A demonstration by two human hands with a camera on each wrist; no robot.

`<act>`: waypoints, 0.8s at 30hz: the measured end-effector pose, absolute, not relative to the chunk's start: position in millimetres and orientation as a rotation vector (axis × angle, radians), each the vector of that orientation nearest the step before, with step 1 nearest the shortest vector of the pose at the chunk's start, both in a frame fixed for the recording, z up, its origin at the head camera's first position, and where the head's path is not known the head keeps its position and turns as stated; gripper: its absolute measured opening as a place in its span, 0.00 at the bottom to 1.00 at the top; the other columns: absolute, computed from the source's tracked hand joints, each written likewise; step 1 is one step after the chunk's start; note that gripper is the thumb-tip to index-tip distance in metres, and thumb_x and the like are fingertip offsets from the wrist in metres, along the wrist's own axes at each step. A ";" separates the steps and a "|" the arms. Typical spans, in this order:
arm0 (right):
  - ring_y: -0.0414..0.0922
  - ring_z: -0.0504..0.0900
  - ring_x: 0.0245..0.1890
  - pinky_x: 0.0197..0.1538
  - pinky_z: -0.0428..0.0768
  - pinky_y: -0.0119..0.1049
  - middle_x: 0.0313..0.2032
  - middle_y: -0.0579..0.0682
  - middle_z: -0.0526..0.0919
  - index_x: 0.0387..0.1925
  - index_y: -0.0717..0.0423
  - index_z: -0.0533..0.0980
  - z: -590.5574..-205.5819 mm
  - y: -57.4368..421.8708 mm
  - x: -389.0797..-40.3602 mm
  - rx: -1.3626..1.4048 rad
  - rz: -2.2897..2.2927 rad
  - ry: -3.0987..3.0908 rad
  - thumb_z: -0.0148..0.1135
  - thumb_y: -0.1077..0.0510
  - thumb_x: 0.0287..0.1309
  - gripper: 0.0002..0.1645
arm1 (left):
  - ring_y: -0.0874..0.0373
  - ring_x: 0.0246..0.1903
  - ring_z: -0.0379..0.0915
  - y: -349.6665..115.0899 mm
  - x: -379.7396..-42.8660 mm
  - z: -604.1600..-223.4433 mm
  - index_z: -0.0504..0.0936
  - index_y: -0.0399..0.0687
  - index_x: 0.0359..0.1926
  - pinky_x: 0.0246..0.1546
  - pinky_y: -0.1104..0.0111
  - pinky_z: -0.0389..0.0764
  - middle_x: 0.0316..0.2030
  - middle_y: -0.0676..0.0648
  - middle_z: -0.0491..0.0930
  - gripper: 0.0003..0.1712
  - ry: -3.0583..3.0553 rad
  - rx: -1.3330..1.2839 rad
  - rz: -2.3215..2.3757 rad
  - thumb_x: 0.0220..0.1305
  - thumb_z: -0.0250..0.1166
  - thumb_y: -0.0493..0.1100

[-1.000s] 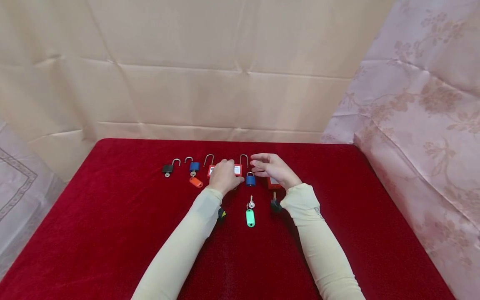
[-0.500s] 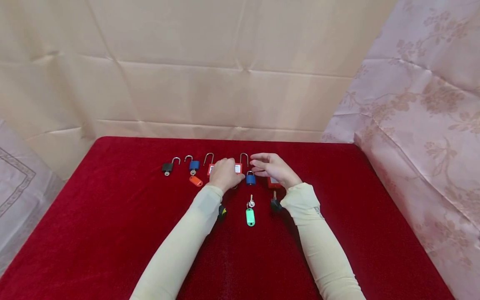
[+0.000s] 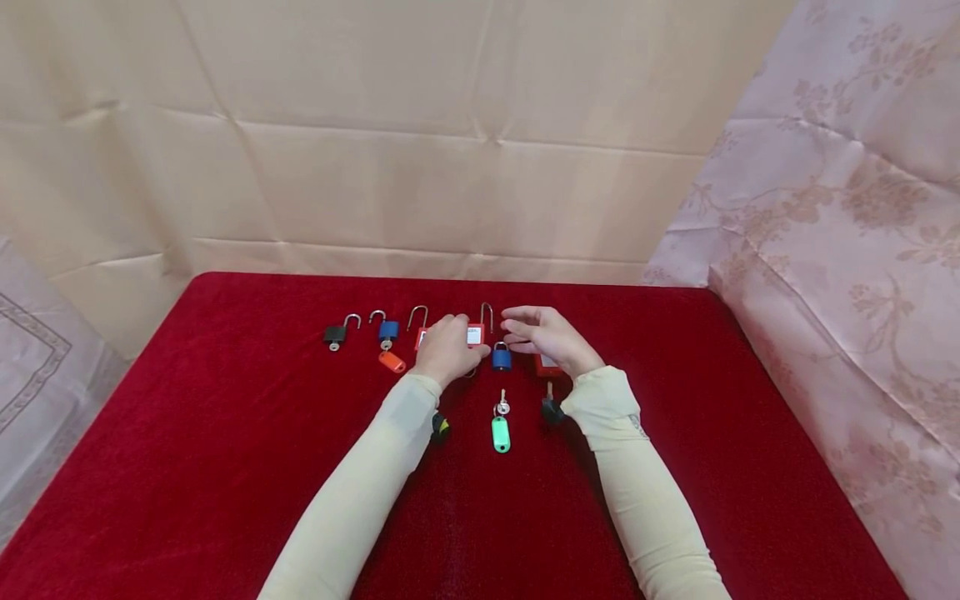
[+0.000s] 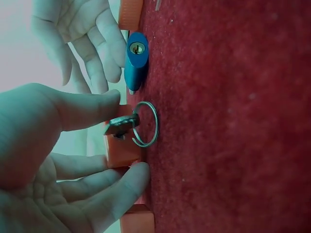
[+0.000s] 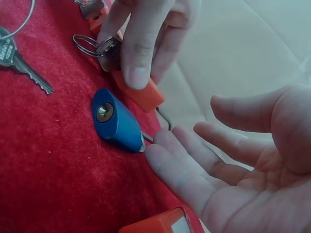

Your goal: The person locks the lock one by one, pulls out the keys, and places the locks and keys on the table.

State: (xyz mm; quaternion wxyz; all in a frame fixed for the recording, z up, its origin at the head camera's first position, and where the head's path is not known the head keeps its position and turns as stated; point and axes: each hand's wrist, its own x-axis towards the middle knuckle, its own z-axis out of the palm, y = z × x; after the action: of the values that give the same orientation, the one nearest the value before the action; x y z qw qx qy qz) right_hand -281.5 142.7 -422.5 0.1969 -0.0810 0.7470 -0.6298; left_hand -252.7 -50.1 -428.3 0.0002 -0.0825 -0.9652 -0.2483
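Head view, open locks: left of centre, a black padlock (image 3: 335, 336) and an orange-tagged blue padlock (image 3: 388, 331) have keys in them and shackles swung free; a red padlock (image 3: 421, 340) beside them shows a raised shackle. These three look finished.
Padlock in hand: near the frame's centre, a second red padlock (image 3: 475, 336) has its shackle up; a ringed key (image 4: 121, 124) sits at its lock face, so it seems opened too.
Left hand: this hand (image 3: 448, 352) grips that second lock, thumb and fingers on opposite sides.
Right hand: this hand (image 3: 551, 337) holds nothing, fingers loosely apart.
Apparently left: a keyless blue padlock (image 3: 501, 357), shackle down, and a third red padlock (image 3: 548, 367); below them lie a green-tagged key (image 3: 503, 406) and a dark-headed key (image 3: 551, 410).
Hidden: the right hand covers the third red lock's shackle; whether its fingertips touch the keyless lock's shackle, I cannot tell.
Hard to read: a dark-and-yellow object (image 3: 440, 427) beside the left cuff, perhaps a key head.
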 end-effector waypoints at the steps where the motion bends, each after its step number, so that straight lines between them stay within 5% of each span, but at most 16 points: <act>1: 0.59 0.78 0.50 0.50 0.76 0.44 0.55 0.67 0.74 0.62 0.68 0.66 -422.2 142.7 -281.3 -0.224 -1.766 2.090 0.59 0.60 0.62 0.29 | 0.52 0.38 0.72 -50.8 -251.7 -428.7 0.75 0.40 0.53 0.44 0.59 0.75 0.41 0.43 0.76 0.31 -3.020 -0.267 -0.799 0.53 0.67 0.54; 11: 0.61 0.77 0.51 0.50 0.76 0.44 0.57 0.68 0.72 0.63 0.68 0.64 -414.2 140.6 -279.1 -0.236 -1.802 2.100 0.57 0.60 0.63 0.29 | 0.51 0.46 0.71 -56.7 -239.2 -428.4 0.71 0.38 0.60 0.51 0.58 0.71 0.51 0.41 0.76 0.37 -2.830 -0.302 -1.008 0.54 0.68 0.53; 24: 0.52 0.80 0.49 0.52 0.75 0.47 0.57 0.59 0.74 0.63 0.61 0.66 -397.4 132.1 -269.7 -0.293 -1.865 2.111 0.60 0.54 0.61 0.31 | 0.63 0.31 0.79 -60.3 -220.3 -412.6 0.73 0.45 0.57 0.32 0.72 0.80 0.45 0.50 0.74 0.36 -2.562 -0.397 -1.476 0.46 0.74 0.49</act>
State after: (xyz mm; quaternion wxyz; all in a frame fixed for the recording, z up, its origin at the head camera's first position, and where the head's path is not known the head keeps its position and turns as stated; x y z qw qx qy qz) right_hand -269.7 132.1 -397.4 0.1542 -0.1022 0.7364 -0.6508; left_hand -220.3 -60.3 -412.6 0.0789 -0.1327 -0.8561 -0.4932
